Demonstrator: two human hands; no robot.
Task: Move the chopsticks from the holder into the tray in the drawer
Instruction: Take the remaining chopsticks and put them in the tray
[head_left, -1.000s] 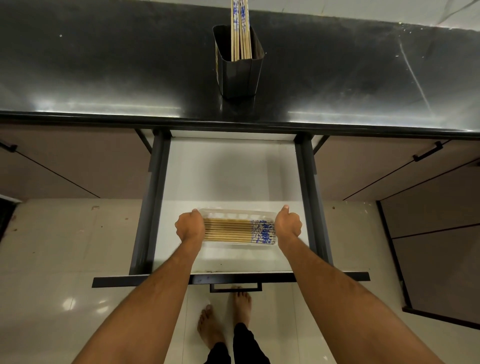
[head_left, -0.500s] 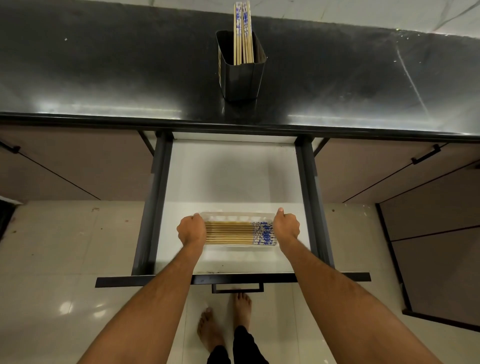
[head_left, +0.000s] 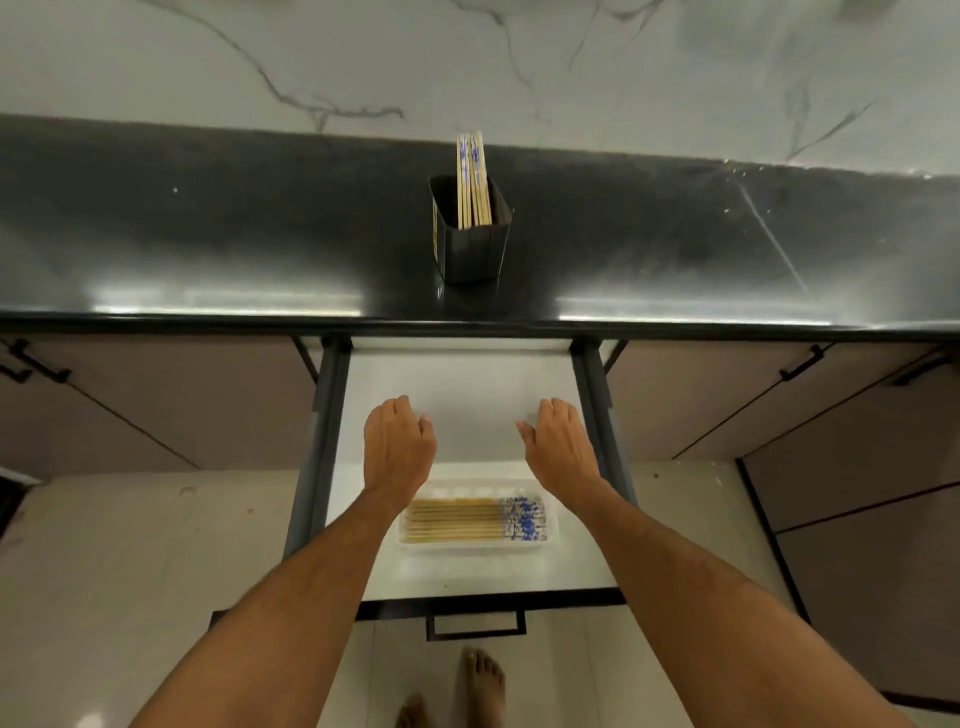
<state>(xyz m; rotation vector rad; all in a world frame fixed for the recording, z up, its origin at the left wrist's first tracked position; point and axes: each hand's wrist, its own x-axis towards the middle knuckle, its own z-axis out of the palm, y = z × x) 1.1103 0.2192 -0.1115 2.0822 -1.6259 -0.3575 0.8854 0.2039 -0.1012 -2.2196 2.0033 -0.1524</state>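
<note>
A dark holder (head_left: 470, 244) is seen standing upright on the black worktop (head_left: 208, 234), near its front edge, and a bundle of chopsticks (head_left: 471, 179) is held upright in it, the blue-patterned ends pointing up. Below the worktop the drawer (head_left: 467, 395) is pulled out, and a clear tray (head_left: 551, 525) is laid on its white floor towards the front. More chopsticks are laid flat in the tray, side by side, with their blue-patterned ends to the right.

Both hands are held above the drawer floor, beyond the tray and apart from it. The left hand (head_left: 397, 447) is kept near the left drawer rail and the right hand (head_left: 558, 447) near the right one. Nothing is grasped by either: each grip is released, the fingers loosely bent and pointed towards the worktop. Bare feet (head_left: 480, 686) are seen on the pale floor below the drawer handle (head_left: 475, 626).
</note>
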